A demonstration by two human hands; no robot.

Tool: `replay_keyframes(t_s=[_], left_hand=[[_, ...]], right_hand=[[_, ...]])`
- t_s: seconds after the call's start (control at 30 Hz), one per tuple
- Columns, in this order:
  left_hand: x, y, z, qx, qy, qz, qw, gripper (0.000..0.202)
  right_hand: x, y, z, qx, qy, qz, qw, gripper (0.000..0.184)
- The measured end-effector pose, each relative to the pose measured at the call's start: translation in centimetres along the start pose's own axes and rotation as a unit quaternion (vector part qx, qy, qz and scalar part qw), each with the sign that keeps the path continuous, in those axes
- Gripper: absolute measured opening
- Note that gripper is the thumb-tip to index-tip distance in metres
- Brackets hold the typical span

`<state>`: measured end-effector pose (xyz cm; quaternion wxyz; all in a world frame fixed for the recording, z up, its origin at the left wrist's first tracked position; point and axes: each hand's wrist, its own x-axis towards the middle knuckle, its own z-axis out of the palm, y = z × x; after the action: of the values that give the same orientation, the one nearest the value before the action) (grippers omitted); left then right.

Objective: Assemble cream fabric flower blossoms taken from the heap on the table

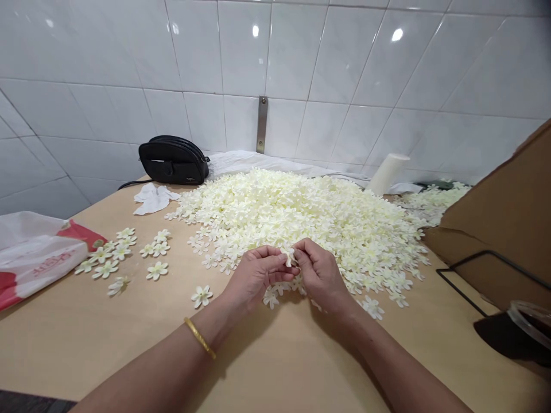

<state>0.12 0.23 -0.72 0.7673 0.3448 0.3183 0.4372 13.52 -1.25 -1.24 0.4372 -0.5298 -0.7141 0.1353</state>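
Left hand (253, 272) and right hand (321, 272) both pinch one small cream flower (288, 254) at the fingertips, just above the near edge of the pile (301, 206) on the table (129, 344). I'd keep the pinch light (petals look flimsy) so nothing creases.

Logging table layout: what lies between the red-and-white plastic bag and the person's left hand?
Loose cream fabric flowers scattered on tan tabletop, in the head view.

Red lettering on the plastic bag (41, 255) is too blurred to read, perhaps a brand.
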Motion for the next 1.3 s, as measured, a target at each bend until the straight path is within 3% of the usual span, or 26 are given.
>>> replay_keyframes(t_s=[0.23, 0.43, 0.6, 0.83, 0.97, 1.07, 1.2, 1.3], left_hand=[[-0.1, 0.0, 0.0, 0.024, 0.007, 0.008, 1.0, 0.015], [-0.1, 0.2, 0.3, 0.032, 0.02, 0.013, 0.999, 0.015], [-0.2, 0.3, 0.4, 0.043, 0.019, 0.029, 0.998, 0.014], [-0.3, 0.3, 0.3, 0.037, 0.015, 0.061, 0.997, 0.013], [-0.4, 0.4, 0.4, 0.039, 0.024, 0.071, 0.996, 0.013], [-0.4, 0.6, 0.5, 0.043, 0.029, 0.071, 0.996, 0.013], [-0.3, 0.5, 0.4, 0.057, 0.042, 0.058, 0.996, 0.014], [-0.2, 0.4, 0.3, 0.065, 0.043, 0.05, 0.996, 0.015]], right_hand=[[-0.2, -0.4, -0.2, -0.02, -0.011, -0.043, 0.999, 0.019], [-0.2, -0.5, -0.4, 0.015, -0.023, -0.011, 1.0, 0.016], [-0.1, -0.4, -0.6, 0.104, -0.04, 0.04, 0.993, 0.014], [0.2, -0.4, -0.8, 0.247, -0.053, 0.088, 0.963, 0.011], [0.5, 0.0, -1.0, 0.271, -0.017, 0.106, 0.957, 0.011], [0.9, 0.7, -1.7, 0.234, 0.048, 0.106, 0.965, 0.012], [1.6, 2.3, -3.8, 0.041, 0.205, 0.088, 0.974, 0.013], [2.1, 4.1, -4.9, -0.104, 0.261, 0.059, 0.958, 0.013]])
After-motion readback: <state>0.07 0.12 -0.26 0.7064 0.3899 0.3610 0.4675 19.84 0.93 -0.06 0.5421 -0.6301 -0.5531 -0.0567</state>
